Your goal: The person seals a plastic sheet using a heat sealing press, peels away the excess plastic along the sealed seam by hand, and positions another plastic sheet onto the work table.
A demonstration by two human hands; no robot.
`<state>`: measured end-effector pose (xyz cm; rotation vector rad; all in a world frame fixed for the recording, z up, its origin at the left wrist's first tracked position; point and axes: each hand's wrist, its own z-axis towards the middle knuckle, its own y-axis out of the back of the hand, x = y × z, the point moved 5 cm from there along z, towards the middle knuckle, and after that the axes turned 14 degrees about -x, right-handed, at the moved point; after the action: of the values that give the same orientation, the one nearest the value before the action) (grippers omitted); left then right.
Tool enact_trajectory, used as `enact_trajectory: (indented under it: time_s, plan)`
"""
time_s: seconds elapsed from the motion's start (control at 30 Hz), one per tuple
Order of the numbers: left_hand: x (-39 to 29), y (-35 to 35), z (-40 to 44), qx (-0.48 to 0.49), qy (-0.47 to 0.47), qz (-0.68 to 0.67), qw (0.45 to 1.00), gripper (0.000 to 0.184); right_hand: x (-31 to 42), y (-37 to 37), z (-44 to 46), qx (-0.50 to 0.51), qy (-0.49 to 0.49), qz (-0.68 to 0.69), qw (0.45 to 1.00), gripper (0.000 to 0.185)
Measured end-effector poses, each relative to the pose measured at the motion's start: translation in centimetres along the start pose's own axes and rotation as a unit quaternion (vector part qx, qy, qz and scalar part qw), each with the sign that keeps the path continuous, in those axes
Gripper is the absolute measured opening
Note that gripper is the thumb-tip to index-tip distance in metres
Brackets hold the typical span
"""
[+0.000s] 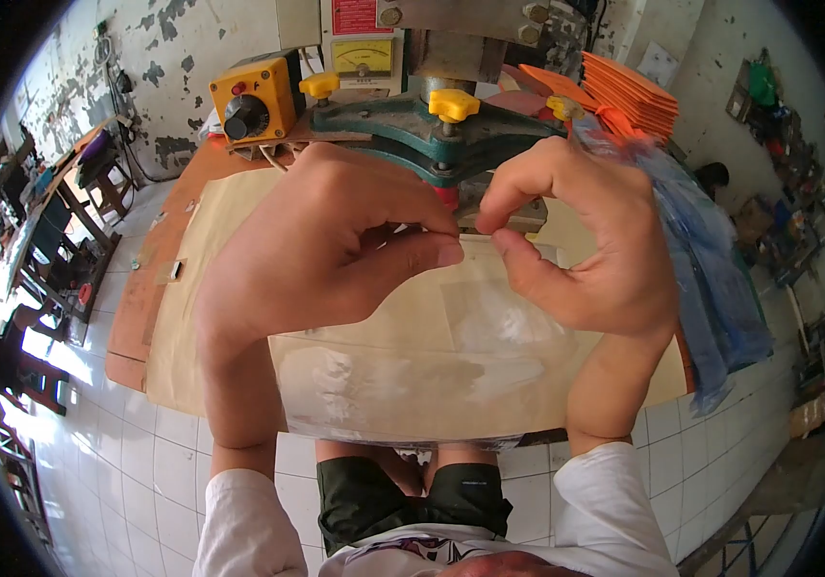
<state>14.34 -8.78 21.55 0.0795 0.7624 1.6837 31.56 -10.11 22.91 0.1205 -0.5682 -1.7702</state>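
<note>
My left hand [326, 255] is raised over the worktable, its thumb and index fingertips pinched together. My right hand [595, 240] faces it from the other side, thumb and index finger curled into a ring with the tips close together. The two pinches almost meet; anything held in them is too small or hidden to make out. Just beyond the fingers stands a machine with a dark green clamp plate [384, 117] and a yellow star knob [454, 105]. A red tip [446, 196] shows below the plate. Under both hands lies a tan sheet [384, 389], with whitish smears.
A yellow control box [257, 96] with a black dial sits at the back left, beside a yellow-faced gauge [362, 58]. Stacked orange pieces [629, 96] lie back right. Blue plastic sheeting [720, 279] hangs over the table's right side. White tiles [143, 433] cover the floor.
</note>
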Motion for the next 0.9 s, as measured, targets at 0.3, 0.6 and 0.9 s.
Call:
enact_trajectory:
  time_s: [0.3, 0.6, 0.9]
  plan:
    - [0.10, -0.43, -0.10, 0.015, 0.001, 0.010, 1.000, 0.006, 0.08, -0.24, -0.27, -0.007, 0.002, -0.020, 1.000, 0.025]
    - [-0.11, -0.52, -0.08, 0.008, 0.014, -0.010, 1.000, 0.007, 0.11, -0.41, -0.22, -0.010, 0.006, -0.032, 0.999, 0.026]
    - [0.08, -0.58, -0.14, 0.017, 0.003, -0.001, 1.000, 0.007, -0.02, -0.79, -0.19, 0.004, 0.027, -0.037, 0.999, 0.026]
